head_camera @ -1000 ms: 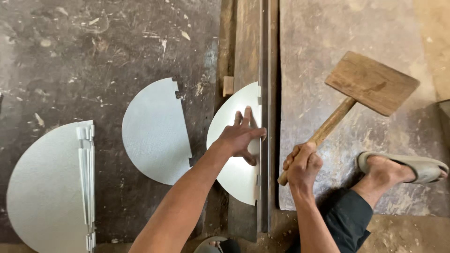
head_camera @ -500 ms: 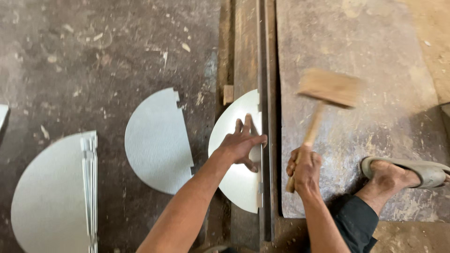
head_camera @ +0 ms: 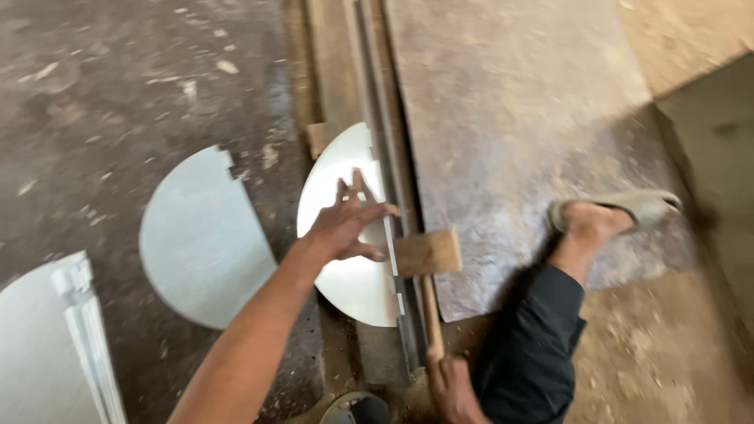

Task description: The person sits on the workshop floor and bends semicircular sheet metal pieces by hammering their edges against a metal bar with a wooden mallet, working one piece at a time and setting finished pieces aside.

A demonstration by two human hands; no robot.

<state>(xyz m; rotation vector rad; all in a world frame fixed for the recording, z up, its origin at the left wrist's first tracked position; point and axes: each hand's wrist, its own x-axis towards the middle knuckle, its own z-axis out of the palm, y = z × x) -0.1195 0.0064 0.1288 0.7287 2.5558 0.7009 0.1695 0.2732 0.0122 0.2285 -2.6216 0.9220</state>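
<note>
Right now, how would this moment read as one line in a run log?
left hand flat on sheet | right hand grips mallet | mallet head at rail | foot on slab

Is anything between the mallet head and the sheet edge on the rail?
Nothing visible. The mallet head sits against the sheet edge at the rail, beside the left hand.

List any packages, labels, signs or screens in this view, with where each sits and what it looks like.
None in view: only plain, unmarked work pieces.
Left hand: presses a half-round grey sheet-metal piece against a steel rail.
Right hand: holds a wooden mallet whose head is at the rail.
</note>
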